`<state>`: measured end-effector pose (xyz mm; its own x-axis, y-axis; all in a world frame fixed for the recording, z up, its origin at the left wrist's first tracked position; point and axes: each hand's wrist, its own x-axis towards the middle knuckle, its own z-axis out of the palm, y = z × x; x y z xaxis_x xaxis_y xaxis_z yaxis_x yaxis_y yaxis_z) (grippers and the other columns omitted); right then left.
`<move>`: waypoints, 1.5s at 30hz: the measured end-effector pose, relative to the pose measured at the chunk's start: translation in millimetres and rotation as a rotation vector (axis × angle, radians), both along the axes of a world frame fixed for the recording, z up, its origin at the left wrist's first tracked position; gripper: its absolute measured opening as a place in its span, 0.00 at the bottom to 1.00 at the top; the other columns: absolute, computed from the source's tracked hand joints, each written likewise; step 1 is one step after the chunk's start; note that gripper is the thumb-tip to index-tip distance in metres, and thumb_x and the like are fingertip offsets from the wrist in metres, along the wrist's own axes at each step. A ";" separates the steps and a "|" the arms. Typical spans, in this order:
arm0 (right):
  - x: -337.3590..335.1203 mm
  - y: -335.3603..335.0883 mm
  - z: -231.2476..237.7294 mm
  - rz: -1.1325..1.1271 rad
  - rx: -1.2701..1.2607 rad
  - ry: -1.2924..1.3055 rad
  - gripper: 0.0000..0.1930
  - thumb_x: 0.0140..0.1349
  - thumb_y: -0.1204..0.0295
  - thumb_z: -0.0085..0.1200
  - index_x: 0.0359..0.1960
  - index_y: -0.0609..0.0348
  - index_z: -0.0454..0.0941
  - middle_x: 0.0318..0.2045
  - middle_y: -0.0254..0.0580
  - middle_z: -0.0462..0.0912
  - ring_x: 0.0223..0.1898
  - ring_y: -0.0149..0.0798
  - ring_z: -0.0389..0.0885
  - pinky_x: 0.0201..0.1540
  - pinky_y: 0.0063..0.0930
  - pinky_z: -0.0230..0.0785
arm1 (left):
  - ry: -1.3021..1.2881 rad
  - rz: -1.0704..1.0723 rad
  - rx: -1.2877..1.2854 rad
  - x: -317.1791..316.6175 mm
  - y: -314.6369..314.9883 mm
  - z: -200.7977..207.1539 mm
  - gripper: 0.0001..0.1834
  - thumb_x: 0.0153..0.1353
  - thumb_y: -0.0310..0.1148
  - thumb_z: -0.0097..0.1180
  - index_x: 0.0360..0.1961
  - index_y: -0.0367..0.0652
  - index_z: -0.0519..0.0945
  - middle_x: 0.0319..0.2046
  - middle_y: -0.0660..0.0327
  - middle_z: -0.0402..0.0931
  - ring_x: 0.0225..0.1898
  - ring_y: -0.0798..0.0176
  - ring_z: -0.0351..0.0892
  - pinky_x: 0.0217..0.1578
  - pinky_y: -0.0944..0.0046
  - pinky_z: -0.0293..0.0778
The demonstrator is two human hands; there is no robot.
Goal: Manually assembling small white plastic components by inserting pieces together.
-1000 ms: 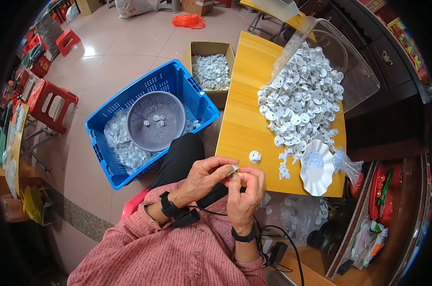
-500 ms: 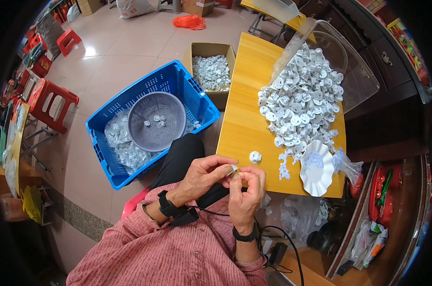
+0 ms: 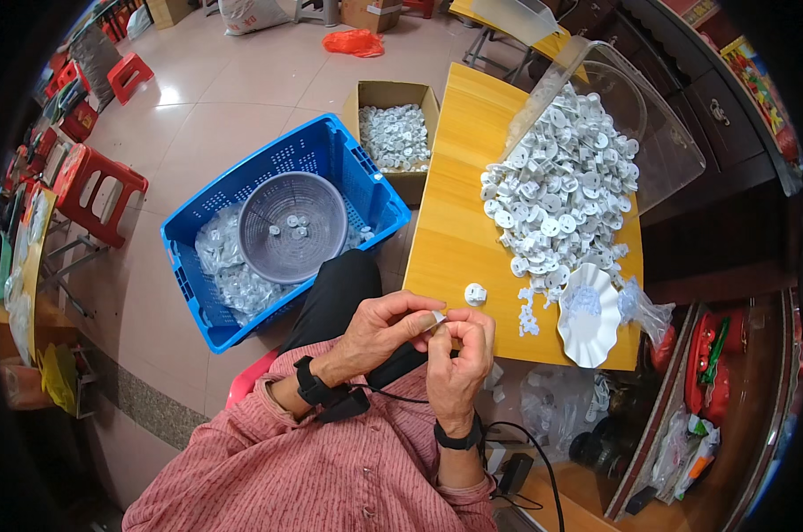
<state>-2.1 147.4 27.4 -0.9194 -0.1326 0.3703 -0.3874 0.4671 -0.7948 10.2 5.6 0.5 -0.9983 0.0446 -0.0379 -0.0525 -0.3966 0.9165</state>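
Just off the table's near-left edge, my left hand [image 3: 377, 335] and my right hand [image 3: 457, 359] meet with pinched fingertips. A small white plastic piece [image 3: 436, 318] shows between the left thumb and forefinger; its far end is hidden by the right fingertips, which press close against it. One round white plastic part [image 3: 475, 293] lies alone on the yellow table [image 3: 455, 186], right beside my hands. Farther back is a big heap of similar white parts [image 3: 565, 177]. Tiny pale pieces [image 3: 527, 312] are scattered next to a white scalloped dish [image 3: 589, 332] holding more of them.
To the left, a grey round basket [image 3: 292, 191] with several wrapped parts rests in a blue crate [image 3: 233, 330] over clear bags. Behind it stands a cardboard box [image 3: 426, 111] full of parts. A clear plastic bin [image 3: 663, 133] lies tipped behind the heap. Black cables [image 3: 543, 452] hang near my right wrist.
My fingertips have shifted very slightly around the small white piece, which now looks tilted a little differently. Everything else stays where it was.
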 end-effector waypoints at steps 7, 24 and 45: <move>0.0 0.4 -0.5 0.008 0.030 0.029 0.06 0.56 0.82 0.56 0.32 0.64 0.71 0.39 0.53 0.75 0.40 0.52 0.77 0.43 0.45 0.71 | -0.079 0.010 0.052 1.9 2.7 -1.1 0.14 0.72 0.31 0.55 0.53 0.33 0.80 0.37 0.60 0.83 0.33 0.74 0.81 0.36 0.73 0.80; 7.5 -6.1 -7.8 -0.033 -0.175 -0.131 0.05 0.61 0.79 0.57 0.34 0.64 0.73 0.41 0.51 0.76 0.41 0.47 0.78 0.42 0.39 0.74 | -0.115 0.004 0.119 3.7 2.6 -1.9 0.15 0.74 0.34 0.52 0.55 0.35 0.79 0.40 0.62 0.81 0.37 0.74 0.80 0.38 0.72 0.79; 7.0 -10.0 -10.3 0.040 -0.267 -0.084 0.02 0.65 0.82 0.53 0.36 0.67 0.72 0.43 0.50 0.72 0.32 0.36 0.80 0.30 0.25 0.81 | -0.128 0.046 0.217 3.5 2.3 -3.0 0.14 0.72 0.31 0.54 0.53 0.34 0.80 0.38 0.61 0.82 0.33 0.73 0.82 0.36 0.73 0.81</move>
<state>5.0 137.4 17.1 -0.9445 -0.0769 0.3193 -0.3284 0.2224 -0.9180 13.7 7.9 -2.5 -0.9872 0.0198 -0.1583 -0.1395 -0.5881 0.7967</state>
